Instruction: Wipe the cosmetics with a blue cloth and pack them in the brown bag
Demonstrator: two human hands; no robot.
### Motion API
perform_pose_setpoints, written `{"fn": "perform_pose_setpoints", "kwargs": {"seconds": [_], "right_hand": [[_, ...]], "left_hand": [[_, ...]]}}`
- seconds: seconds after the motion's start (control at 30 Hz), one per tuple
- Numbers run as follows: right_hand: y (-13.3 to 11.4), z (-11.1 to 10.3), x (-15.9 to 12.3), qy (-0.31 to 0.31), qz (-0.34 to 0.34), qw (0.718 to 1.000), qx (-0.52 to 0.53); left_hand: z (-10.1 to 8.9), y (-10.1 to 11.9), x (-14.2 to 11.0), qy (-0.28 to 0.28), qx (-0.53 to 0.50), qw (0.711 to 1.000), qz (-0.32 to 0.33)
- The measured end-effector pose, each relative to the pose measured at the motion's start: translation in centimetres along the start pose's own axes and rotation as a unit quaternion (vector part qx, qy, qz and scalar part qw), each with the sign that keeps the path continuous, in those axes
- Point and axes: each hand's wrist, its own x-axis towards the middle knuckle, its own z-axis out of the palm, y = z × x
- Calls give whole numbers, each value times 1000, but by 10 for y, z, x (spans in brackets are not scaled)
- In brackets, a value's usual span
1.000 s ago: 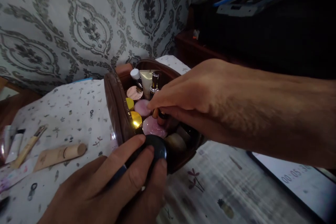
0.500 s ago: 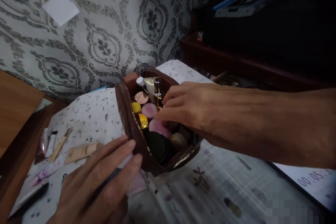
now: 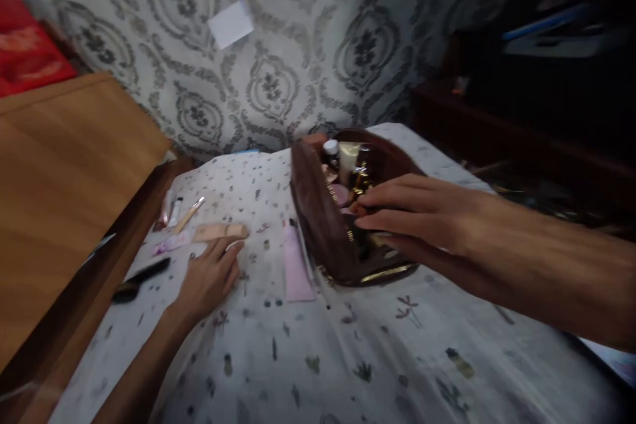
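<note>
A brown zip makeup bag (image 3: 320,212) stands unzipped on the patterned cloth. Inside show a white-capped bottle (image 3: 331,151), a cream tube (image 3: 348,158), a dark and gold bottle (image 3: 362,169) and a round pink item (image 3: 340,195). My right hand (image 3: 412,215) reaches over the bag's opening, fingers partly apart, with nothing visible in them. My left hand (image 3: 211,275) rests fingers down on the cloth, its tips against a beige tube (image 3: 216,232); beneath the palm is hidden. A lilac tube (image 3: 298,265) lies between left hand and bag.
On the left of the cloth lie a slim brush-like stick (image 3: 189,214), a small white tube (image 3: 175,212), a pink-purple item (image 3: 171,242) and a black item (image 3: 142,280). A wooden panel (image 3: 69,165) borders the left. A lit screen (image 3: 613,354) shows at lower right.
My left hand has moved from beside the bag to the beige tube on the left, uncovering the lilac tube. My right hand stays at the bag's opening. The view has swung left.
</note>
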Motion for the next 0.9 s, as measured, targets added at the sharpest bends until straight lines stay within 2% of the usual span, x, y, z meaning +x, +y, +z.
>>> {"fn": "perform_pose_setpoints", "kwargs": {"seconds": [0.03,0.07,0.13,0.2,0.4,0.5,0.6,0.7,0.8,0.9], "right_hand": [[-2,-1,-1,2,-56,998,-19],[-3,0,-2,15,-81,996,-33],[-8,6,-6,57,-81,995,-31],[-15,17,-13,64,-81,994,-27],[-45,48,-20,26,-76,997,14],[-63,57,-11,-3,-80,995,54],[-81,68,-2,-49,-43,993,98],[-93,85,0,-88,7,982,168],[-97,108,1,-128,73,962,231],[-97,131,5,-158,142,930,300]], "left_hand": [[2,-2,-7,-29,3,999,-21],[5,-4,-14,-55,3,998,-36],[9,-8,-27,-95,8,993,-63],[12,-12,-39,-116,10,990,-84],[18,-41,-70,-108,13,980,-166],[12,-67,-84,-65,36,961,-267],[4,-95,-102,-22,77,903,-422],[1,-116,-120,-65,74,847,-523],[2,-123,-134,-120,47,832,-540],[2,-119,-140,-127,43,840,-526]]}}
